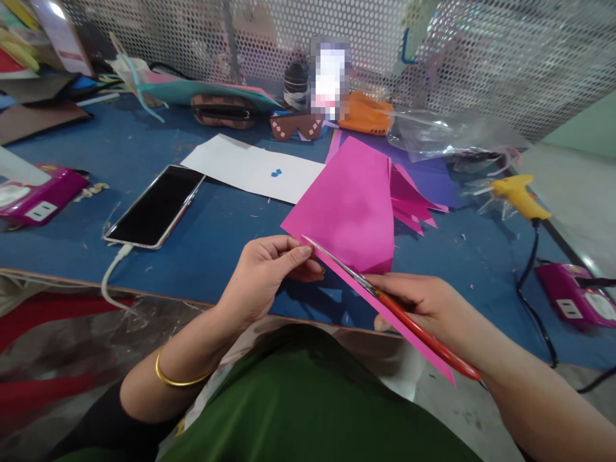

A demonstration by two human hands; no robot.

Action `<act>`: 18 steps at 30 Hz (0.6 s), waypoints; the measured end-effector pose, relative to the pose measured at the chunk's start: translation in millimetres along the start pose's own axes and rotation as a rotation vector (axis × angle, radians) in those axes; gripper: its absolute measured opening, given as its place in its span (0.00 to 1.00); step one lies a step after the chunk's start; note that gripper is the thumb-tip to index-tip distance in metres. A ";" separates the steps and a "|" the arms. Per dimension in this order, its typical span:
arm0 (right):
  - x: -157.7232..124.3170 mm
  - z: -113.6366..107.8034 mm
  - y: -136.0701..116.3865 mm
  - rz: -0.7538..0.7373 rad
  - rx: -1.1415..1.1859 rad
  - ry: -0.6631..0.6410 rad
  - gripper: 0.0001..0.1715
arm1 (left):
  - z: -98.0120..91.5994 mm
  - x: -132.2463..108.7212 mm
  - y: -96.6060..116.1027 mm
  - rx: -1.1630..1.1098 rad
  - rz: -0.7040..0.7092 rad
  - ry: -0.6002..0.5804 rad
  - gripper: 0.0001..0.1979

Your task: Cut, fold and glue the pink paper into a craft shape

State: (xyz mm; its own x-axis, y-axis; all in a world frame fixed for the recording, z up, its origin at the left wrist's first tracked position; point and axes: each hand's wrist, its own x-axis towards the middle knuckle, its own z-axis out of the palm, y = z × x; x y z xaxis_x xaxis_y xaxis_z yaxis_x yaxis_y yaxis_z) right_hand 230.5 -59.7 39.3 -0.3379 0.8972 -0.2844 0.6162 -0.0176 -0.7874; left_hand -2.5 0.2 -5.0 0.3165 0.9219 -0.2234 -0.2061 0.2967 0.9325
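A sheet of bright pink paper [351, 205] is held above the blue table, in front of my body. My left hand [269, 269] pinches its near left edge between thumb and fingers. My right hand [423, 308] grips a pair of scissors [409, 324] with red-orange handles. Their blades lie along the sheet's near edge, the tips close to my left thumb. A narrow pink strip, partly cut from the sheet, hangs down beside the handles to the right. Behind the sheet, more pink paper with pointed ends [416, 202] sticks out to the right.
White paper [255, 167] bearing small blue pieces lies behind the sheet. A black-screened phone [156, 205] with a white cable is at left. Brown paper glasses [296, 126] lie farther back. At right are a yellow glue gun [522, 194] and a purple socket box [575, 295].
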 end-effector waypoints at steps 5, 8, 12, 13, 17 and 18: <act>-1.4 -0.8 0.8 0.013 -0.010 0.003 0.19 | 0.2 -0.3 1.4 -0.056 0.003 0.009 0.07; -2.1 -2.1 -0.5 0.027 -0.012 0.001 0.17 | 1.6 -0.3 1.9 -0.059 0.015 0.046 0.07; -2.2 -2.3 -2.2 0.036 0.002 0.008 0.19 | 2.8 -0.4 1.2 -0.012 0.034 0.077 0.08; -2.1 -1.9 -2.0 0.045 0.012 0.009 0.19 | 2.6 -0.5 0.9 -0.005 0.036 0.078 0.08; -1.9 1.1 0.8 0.099 0.056 -0.008 0.21 | 1.0 -0.6 -0.5 0.006 0.037 0.060 0.07; -1.8 1.7 1.6 0.105 0.061 -0.009 0.22 | 0.6 -0.6 -0.8 0.000 0.037 0.053 0.07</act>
State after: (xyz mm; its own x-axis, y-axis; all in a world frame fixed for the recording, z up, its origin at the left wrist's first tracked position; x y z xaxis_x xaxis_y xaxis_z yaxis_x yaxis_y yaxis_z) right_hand 230.9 -62.1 37.6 -0.2803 0.8851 -0.3716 0.6040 -0.1383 -0.7849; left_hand -1.9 -0.7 -5.5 0.2594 0.9442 -0.2031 -0.2164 0.2617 0.9406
